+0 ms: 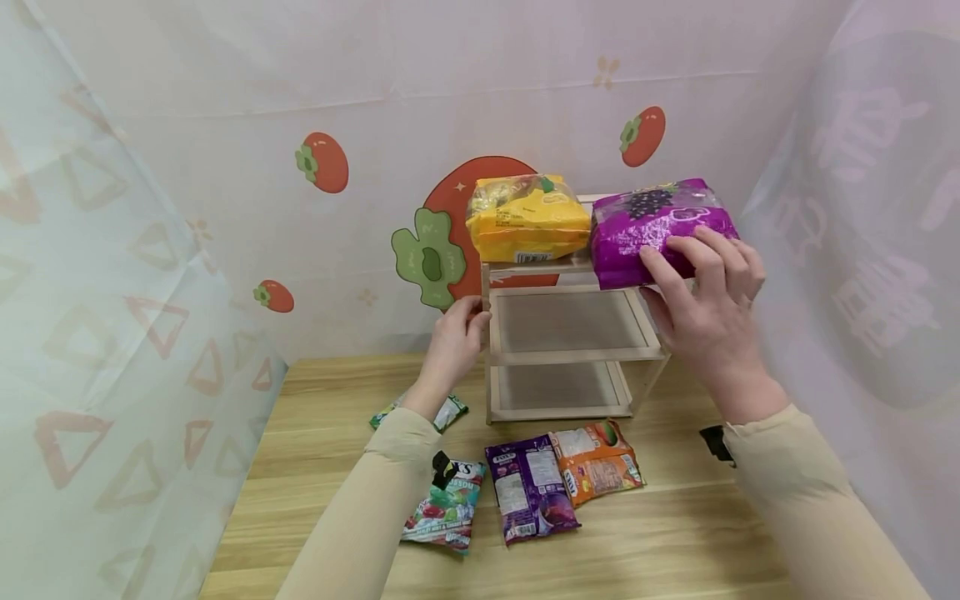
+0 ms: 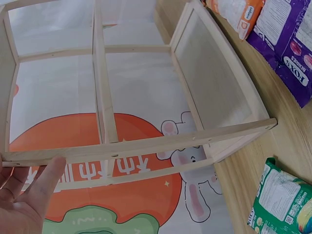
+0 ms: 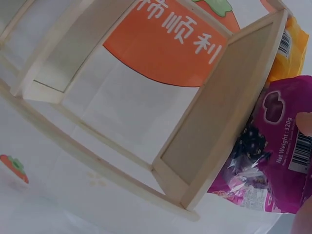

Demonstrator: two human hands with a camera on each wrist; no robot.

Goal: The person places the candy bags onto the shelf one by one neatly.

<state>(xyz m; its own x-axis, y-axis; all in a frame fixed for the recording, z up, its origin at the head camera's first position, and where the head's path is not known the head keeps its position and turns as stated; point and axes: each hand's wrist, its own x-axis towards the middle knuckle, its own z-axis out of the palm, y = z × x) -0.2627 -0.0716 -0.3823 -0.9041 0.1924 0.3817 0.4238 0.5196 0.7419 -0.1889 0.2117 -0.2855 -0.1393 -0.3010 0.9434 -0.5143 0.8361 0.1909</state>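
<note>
My right hand [image 1: 712, 308] holds a purple candy bag [image 1: 660, 225] with a picture of dark berries, at the right end of the top of a wooden shelf rack [image 1: 573, 321]. In the right wrist view the bag's printed side [image 3: 280, 146] lies against the top board, with a thumb on it near the barcode. Beside it on the top shelf sits a yellow candy bag [image 1: 525, 221]. My left hand [image 1: 456, 342] grips the rack's left front post, its thumb [image 2: 48, 178] on one side and the other fingers partly hidden behind the post.
Before the rack, a dark purple candy bag [image 1: 528, 492] lies next to an orange one [image 1: 597, 462] on the wooden table [image 1: 675, 525]. A teal bag [image 1: 450, 508] and a green bag [image 1: 452, 412] lie to the left, partly covered by the left arm. Printed cloth walls surround the table.
</note>
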